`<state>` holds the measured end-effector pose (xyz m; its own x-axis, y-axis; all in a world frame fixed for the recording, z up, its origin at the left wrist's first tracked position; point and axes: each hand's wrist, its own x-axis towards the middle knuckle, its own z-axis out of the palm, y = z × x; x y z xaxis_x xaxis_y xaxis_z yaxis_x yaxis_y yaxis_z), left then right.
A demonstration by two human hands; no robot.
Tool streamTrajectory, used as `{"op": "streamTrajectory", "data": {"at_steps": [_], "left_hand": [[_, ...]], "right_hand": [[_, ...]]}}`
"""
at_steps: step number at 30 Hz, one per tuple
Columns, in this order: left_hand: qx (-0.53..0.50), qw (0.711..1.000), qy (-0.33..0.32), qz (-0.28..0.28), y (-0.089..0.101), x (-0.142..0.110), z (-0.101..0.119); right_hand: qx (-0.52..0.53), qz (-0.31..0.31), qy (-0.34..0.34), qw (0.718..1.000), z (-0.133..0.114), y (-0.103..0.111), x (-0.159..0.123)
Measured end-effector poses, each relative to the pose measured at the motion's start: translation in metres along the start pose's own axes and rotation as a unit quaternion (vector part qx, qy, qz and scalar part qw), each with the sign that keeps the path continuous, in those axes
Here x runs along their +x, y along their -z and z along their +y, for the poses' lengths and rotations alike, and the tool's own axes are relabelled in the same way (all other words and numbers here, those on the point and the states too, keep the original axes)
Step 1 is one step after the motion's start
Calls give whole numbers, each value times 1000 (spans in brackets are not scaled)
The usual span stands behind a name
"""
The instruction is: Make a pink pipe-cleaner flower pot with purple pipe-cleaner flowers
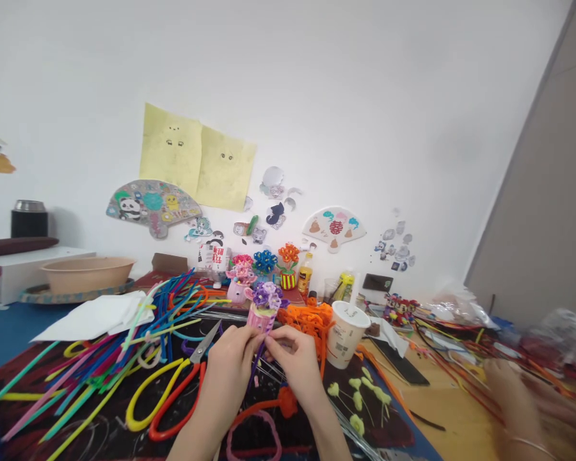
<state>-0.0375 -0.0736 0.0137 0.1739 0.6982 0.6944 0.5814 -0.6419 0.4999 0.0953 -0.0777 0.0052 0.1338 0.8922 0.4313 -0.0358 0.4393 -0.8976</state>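
My left hand point(229, 358) and my right hand point(295, 360) meet in the middle of the head view, fingertips close together. Both pinch a thin purple pipe cleaner point(256, 363), whose tail hangs down between them. Directly behind my fingertips stands a pink pot point(260, 318) topped with purple pipe-cleaner flowers point(267, 296); I cannot tell whether my fingers touch it. Scissors point(173, 397) with one yellow and one red handle lie beside my left wrist, blades spread. Under my hands are an orange pipe-cleaner piece point(288, 401) and a pinkish-purple loop point(254, 436).
Loose coloured pipe cleaners point(100, 365) cover the left. A paper cup with a straw point(346, 336) and orange pipe cleaners point(312, 320) stand right of my hands, near pale yellow-green buds point(358, 400). Finished flower pots point(288, 280) line the wall. Another person's hands point(513, 397) work at right.
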Motion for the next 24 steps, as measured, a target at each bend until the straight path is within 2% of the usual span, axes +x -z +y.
{"op": "streamTrajectory", "data": {"at_steps": [7, 11, 16, 20, 22, 24], "left_hand": [[28, 997, -60, 29, -2, -1, -4], [30, 996, -81, 32, -1, -1, -4], [39, 996, -80, 26, -2, 0, -6], [62, 996, -70, 2, -1, 2, 4], [104, 993, -55, -1, 3, -5, 10], [160, 986, -33, 21, 15, -22, 9]], "right_hand": [[17, -14, -38, 999, -2, 1, 0], [11, -30, -26, 999, -5, 3, 0], [49, -62, -41, 996, -1, 1, 0], [21, -63, -20, 998, 2, -2, 3], [10, -51, -2, 999, 3, -2, 3], [13, -48, 13, 999, 2, -2, 3]]}}
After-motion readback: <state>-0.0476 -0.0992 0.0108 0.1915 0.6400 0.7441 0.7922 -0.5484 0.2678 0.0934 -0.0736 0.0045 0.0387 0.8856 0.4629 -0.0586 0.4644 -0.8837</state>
